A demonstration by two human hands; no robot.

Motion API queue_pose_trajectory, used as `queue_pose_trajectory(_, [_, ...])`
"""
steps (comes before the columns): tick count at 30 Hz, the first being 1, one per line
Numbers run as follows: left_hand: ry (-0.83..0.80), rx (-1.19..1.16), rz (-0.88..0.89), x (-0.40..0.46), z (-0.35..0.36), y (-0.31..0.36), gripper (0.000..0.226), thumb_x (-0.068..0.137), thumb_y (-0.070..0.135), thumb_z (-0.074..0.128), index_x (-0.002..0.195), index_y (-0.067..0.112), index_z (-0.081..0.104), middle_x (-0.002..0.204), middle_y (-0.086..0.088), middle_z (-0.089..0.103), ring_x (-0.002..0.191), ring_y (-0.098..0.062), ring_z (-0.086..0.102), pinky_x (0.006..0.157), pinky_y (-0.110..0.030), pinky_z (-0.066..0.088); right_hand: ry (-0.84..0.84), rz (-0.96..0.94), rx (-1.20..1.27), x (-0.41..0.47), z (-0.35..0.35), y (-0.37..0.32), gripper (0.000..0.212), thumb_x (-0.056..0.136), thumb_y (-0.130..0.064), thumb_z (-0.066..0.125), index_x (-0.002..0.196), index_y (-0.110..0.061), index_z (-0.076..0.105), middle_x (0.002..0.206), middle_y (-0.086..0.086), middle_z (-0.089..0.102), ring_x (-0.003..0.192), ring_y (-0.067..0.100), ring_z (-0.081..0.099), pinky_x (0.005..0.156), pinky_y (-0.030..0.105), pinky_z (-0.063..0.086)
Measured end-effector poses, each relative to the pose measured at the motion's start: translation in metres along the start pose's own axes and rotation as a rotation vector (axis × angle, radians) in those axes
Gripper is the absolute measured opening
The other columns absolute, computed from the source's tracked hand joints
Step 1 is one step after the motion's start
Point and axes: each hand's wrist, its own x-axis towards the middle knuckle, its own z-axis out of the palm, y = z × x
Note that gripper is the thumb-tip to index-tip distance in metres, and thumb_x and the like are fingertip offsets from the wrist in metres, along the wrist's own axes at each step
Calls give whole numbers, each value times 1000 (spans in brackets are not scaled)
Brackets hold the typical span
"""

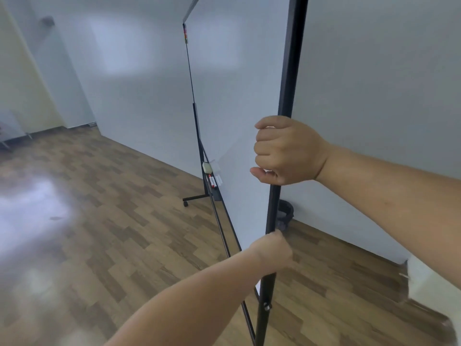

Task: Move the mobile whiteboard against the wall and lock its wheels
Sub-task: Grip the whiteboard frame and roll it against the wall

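Note:
The mobile whiteboard [237,96] stands edge-on before me, its white face turned left and its black frame running away toward the far end. My right hand [287,151] is shut around the near black upright post [290,71] at mid height. My left hand [274,253] grips the same post lower down. The far leg with a caster wheel [185,203] rests on the wood floor. A tray [212,178] on the board holds an eraser and red markers. The grey wall [374,96] runs behind the board on the right, with a gap of floor between them. The near wheels are out of view.
A dark round object [284,213] sits on the floor at the foot of the wall, just behind the post. Wood floor [112,208] stretches open to the left. A white wall corner [429,283] juts in at the lower right. Furniture legs [7,141] show at far left.

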Motion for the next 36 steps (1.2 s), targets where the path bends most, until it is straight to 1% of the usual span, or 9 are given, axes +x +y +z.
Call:
queue_pose_trajectory(2, [153, 65, -56, 9, 10, -28, 17, 84, 24, 77, 98, 15, 72, 92, -1, 71, 84, -21, 68, 74, -32, 50, 18, -41, 20, -4, 33, 18, 42, 94, -22, 59, 55, -10, 58, 57, 5, 53, 62, 29, 55, 104, 45, 42])
queue_pose_trajectory(4, [72, 107, -74, 23, 18, -42, 20, 83, 23, 77, 99, 14, 72, 97, -2, 71, 88, -21, 66, 84, -32, 49, 56, -56, 18, -12, 73, 35, 41, 98, -19, 54, 58, -9, 58, 62, 5, 54, 68, 31, 58, 108, 46, 39])
queue_pose_trajectory(9, [316, 150, -197, 63, 55, -96, 25, 78, 23, 77, 102, 19, 70, 102, 0, 66, 91, -21, 60, 91, -35, 41, 157, -54, -4, -22, 160, 63, 38, 98, -15, 53, 61, -8, 58, 70, 7, 57, 80, 33, 62, 118, 49, 30])
queue_pose_trajectory(15, [290, 130, -171, 99, 81, -133, 24, 79, 22, 78, 101, 17, 70, 99, -2, 64, 88, -21, 61, 89, -33, 45, 380, -168, 116, -20, 226, 88, 37, 94, -21, 56, 59, -11, 49, 63, 5, 49, 65, 27, 54, 101, 42, 41])
queue_pose_trajectory(24, [153, 17, -199, 169, 100, -215, 21, 77, 28, 81, 96, 24, 71, 99, 4, 66, 90, -16, 61, 88, -28, 47, 435, -126, 133, -27, 317, 142, 36, 93, -19, 53, 58, -13, 44, 61, 4, 43, 65, 25, 48, 95, 40, 44])
queue_pose_trajectory(29, [435, -64, -409, 191, 141, -272, 48, 75, 35, 79, 119, 19, 69, 136, -6, 57, 132, -32, 45, 114, -47, 31, 414, -87, 98, -14, 387, 170, 38, 95, -18, 52, 57, -12, 45, 60, 4, 46, 59, 29, 57, 98, 41, 42])
queue_pose_trajectory(31, [700, -293, -554, 197, 160, -275, 58, 79, 52, 69, 125, 17, 64, 140, -10, 52, 139, -35, 34, 117, -59, 22, 401, -74, 84, -10, 413, 181, 37, 95, -18, 53, 59, -11, 47, 63, 5, 50, 64, 30, 60, 99, 44, 42])
queue_pose_trajectory(33, [848, -781, -889, 203, 166, -285, 79, 77, 68, 63, 137, 20, 47, 145, -8, 38, 143, -32, 22, 118, -62, 15, 410, -79, 64, -5, 444, 191, 34, 93, -17, 57, 61, -11, 49, 71, 7, 59, 76, 32, 64, 104, 47, 40])
queue_pose_trajectory(36, [790, -1714, -1245, 229, 165, -322, 119, 70, 64, 76, 155, 34, -2, 161, 16, -10, 150, -16, -12, 121, -44, 4, 451, -86, 55, 7, 481, 200, 26, 87, -13, 64, 64, -10, 52, 86, 11, 68, 91, 35, 69, 117, 51, 30])
